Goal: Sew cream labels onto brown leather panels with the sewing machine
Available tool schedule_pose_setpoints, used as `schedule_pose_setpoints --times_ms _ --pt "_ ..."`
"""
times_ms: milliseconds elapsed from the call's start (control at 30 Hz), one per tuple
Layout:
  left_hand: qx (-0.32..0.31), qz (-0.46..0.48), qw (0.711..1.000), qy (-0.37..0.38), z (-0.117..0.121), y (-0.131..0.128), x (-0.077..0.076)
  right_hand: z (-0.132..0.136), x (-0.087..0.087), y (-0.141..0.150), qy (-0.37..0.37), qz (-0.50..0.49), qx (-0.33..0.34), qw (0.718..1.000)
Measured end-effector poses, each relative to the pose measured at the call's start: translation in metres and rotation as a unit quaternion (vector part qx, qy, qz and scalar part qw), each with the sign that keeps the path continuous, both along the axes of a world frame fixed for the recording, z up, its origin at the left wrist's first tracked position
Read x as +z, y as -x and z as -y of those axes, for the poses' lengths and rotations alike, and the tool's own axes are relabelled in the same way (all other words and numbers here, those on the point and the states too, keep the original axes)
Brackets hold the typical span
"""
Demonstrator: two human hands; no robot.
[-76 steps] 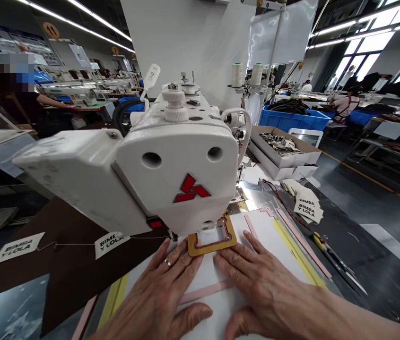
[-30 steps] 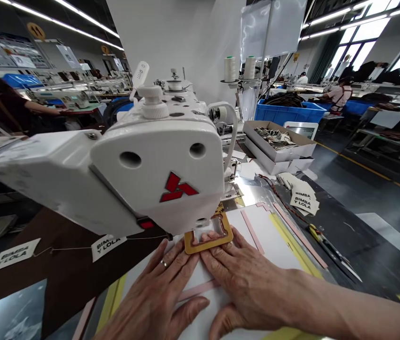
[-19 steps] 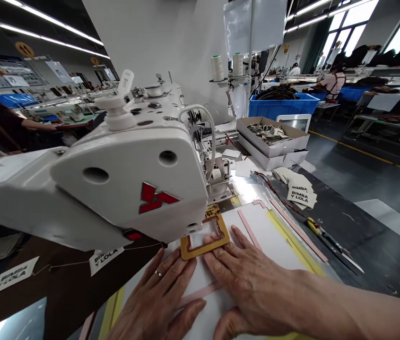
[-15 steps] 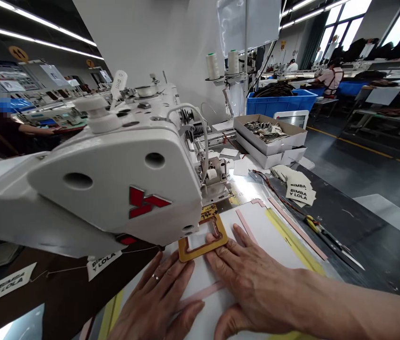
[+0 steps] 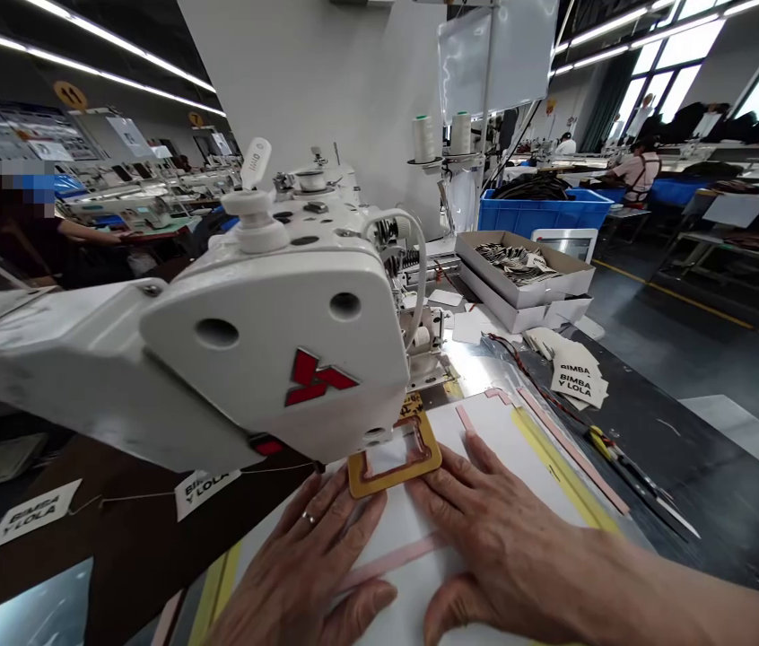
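Observation:
Both hands lie flat, fingers stretched out, on a white template board (image 5: pixel 527 462) with pink and yellow guide strips. My left hand (image 5: pixel 305 570), a ring on one finger, rests left of centre. My right hand (image 5: pixel 501 547) rests beside it, fingertips just short of an orange rectangular clamp frame (image 5: pixel 394 456). That frame sits under the head of a white sewing machine (image 5: pixel 265 341) with a red logo. The needle itself is hidden by the machine head.
White "BIMBA Y LOLA" labels lie on dark fabric at left (image 5: pixel 30 513) and in a stack at right (image 5: pixel 578 379). Scissors (image 5: pixel 641 484) lie right of the board. A box of labels (image 5: pixel 520 269), a blue bin (image 5: pixel 545 211) and thread cones (image 5: pixel 440 136) stand behind. Other workers sit at far tables.
My head swung left and then back, shifting the view. My right fingertips reached the clamp frame's edge about a second ago and now lie slightly back from it. Both hands stay flat on the board.

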State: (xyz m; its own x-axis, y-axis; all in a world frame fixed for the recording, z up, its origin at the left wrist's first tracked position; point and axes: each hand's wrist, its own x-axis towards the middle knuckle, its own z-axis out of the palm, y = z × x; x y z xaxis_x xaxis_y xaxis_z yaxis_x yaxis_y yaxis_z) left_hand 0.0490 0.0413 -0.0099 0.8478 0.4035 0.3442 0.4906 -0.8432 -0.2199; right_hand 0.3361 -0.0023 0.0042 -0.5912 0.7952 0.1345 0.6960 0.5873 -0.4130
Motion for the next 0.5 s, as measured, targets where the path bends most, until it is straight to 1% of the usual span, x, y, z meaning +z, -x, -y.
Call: schedule_pose_setpoints --times_ms 100,267,367,500 --pt "0.001 0.009 1.0 0.012 0.001 0.0 0.002 0.004 -0.005 0.0 0.002 0.006 -0.009 1.0" --pt "0.003 0.001 1.0 -0.006 0.002 0.0 0.005 0.009 -0.013 0.001 0.01 0.02 -0.003 1.0" --pt "0.009 -0.007 1.0 -0.007 0.003 -0.001 0.004 0.009 -0.013 0.002 0.029 0.025 0.015 0.999" --pt "0.031 0.003 0.999 -0.003 0.004 -0.002 0.001 0.007 -0.008 0.002 0.04 0.019 0.019 0.999"
